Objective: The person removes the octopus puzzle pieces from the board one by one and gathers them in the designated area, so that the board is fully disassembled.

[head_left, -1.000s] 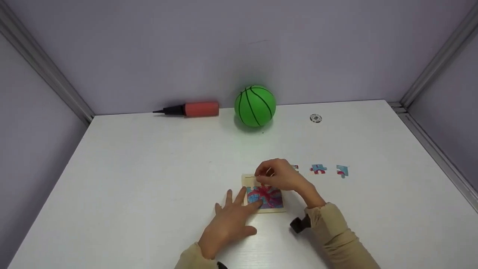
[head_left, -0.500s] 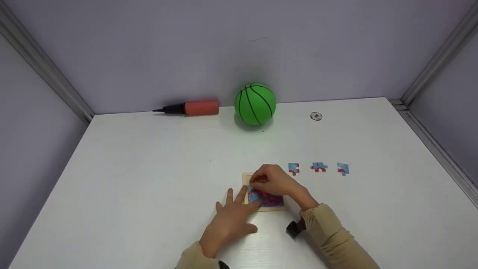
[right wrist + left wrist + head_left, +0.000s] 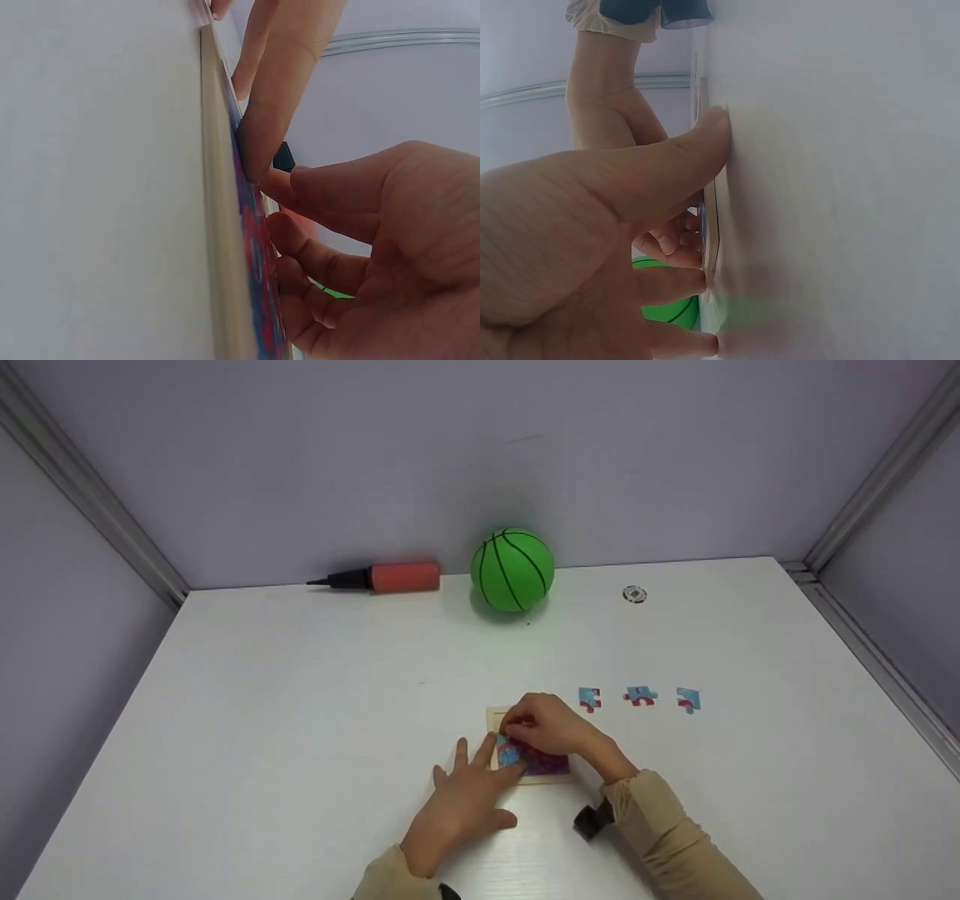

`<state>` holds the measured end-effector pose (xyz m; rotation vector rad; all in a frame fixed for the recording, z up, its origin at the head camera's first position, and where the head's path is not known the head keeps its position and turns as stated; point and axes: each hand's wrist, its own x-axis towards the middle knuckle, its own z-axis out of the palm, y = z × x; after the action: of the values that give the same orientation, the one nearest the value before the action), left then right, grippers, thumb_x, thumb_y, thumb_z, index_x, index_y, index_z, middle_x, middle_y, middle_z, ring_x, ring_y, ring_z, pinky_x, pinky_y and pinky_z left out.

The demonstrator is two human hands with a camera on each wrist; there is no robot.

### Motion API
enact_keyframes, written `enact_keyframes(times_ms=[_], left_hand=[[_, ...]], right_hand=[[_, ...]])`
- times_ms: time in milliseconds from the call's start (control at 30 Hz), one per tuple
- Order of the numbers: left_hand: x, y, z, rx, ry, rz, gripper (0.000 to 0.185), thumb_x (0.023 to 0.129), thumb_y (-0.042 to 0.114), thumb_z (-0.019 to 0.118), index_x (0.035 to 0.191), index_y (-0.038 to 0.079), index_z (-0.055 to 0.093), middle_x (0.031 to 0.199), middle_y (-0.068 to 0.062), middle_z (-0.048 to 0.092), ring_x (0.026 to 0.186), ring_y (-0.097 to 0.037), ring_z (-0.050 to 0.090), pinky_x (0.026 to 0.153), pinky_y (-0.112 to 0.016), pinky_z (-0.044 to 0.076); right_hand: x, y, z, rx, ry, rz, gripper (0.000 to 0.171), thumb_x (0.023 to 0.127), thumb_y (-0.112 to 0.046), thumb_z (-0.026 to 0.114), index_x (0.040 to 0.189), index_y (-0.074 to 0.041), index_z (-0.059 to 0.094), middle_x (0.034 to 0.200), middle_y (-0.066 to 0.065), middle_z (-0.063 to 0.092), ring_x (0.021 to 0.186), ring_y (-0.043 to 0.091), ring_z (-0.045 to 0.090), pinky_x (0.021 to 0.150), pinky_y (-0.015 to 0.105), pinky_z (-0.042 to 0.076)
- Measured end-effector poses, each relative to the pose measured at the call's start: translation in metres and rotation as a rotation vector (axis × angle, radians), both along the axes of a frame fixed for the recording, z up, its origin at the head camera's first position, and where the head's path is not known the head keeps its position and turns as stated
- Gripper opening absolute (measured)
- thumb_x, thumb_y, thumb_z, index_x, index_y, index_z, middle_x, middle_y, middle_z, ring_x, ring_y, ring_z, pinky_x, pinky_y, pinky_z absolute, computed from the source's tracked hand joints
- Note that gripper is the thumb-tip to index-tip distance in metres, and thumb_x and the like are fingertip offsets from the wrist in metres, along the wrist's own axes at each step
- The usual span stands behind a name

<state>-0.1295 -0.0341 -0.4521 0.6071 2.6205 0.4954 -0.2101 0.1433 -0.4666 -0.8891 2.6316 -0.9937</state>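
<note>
A small jigsaw puzzle (image 3: 551,765) in a pale wooden frame (image 3: 495,718) lies on the white table, its picture pink, blue and purple. Spread beside and over its lower left part is my left hand (image 3: 466,799), one fingertip pressing on the picture. My right hand (image 3: 551,725) bends over the upper part, fingers curled and thumb close to the index finger. In the right wrist view its fingertips (image 3: 289,225) touch the puzzle's surface; whether they pinch a piece is hidden. Three loose pieces lie to the right: a left one (image 3: 588,698), a middle one (image 3: 641,695) and a right one (image 3: 688,700).
Along the back wall lie a red and black hand pump (image 3: 405,577) and a green ball (image 3: 513,570) with black lines. A round black-and-white chip (image 3: 634,594) lies at the back right. Walls enclose the table's back and sides.
My right hand has moved left and slightly down over the puzzle, then shifted little. This uncovers the left loose piece. My left hand stays in place.
</note>
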Motion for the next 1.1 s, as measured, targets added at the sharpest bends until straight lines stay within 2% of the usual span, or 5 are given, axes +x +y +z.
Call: enact_keyframes(times_ms=[533, 800, 1100], left_hand=[[-0.0006, 0.0015, 0.0009, -0.029, 0.026, -0.020, 0.067, 0.081, 0.039, 0.075, 0.142, 0.030, 0.049, 0.156, -0.016, 0.022, 0.137, -0.055, 0.016, 0.089, -0.077, 0.028], [0.0000, 0.0017, 0.0015, -0.031, 0.021, -0.018, 0.067, 0.082, 0.038, 0.075, 0.142, 0.030, 0.048, 0.157, -0.015, 0.021, 0.137, -0.055, 0.015, 0.089, -0.077, 0.028], [0.0002, 0.0014, 0.0027, -0.036, 0.027, -0.027, 0.067, 0.081, 0.038, 0.075, 0.142, 0.030, 0.048, 0.157, -0.015, 0.022, 0.137, -0.054, 0.017, 0.088, -0.077, 0.029]], right_hand=[[-0.0001, 0.0007, -0.0007, -0.005, 0.016, 0.025, 0.014, 0.093, -0.010, 0.060, 0.094, -0.005, 0.073, 0.089, 0.003, 0.069, 0.084, 0.017, 0.058, 0.080, 0.036, 0.047], [-0.0009, 0.0005, -0.0010, -0.003, -0.015, -0.001, 0.014, 0.094, -0.010, 0.059, 0.095, -0.005, 0.072, 0.090, 0.003, 0.068, 0.084, 0.017, 0.058, 0.080, 0.038, 0.047], [0.0010, -0.0017, -0.0005, -0.011, 0.085, 0.029, 0.013, 0.091, -0.004, 0.061, 0.090, -0.002, 0.074, 0.079, 0.004, 0.064, 0.072, 0.013, 0.052, 0.068, 0.029, 0.046]])
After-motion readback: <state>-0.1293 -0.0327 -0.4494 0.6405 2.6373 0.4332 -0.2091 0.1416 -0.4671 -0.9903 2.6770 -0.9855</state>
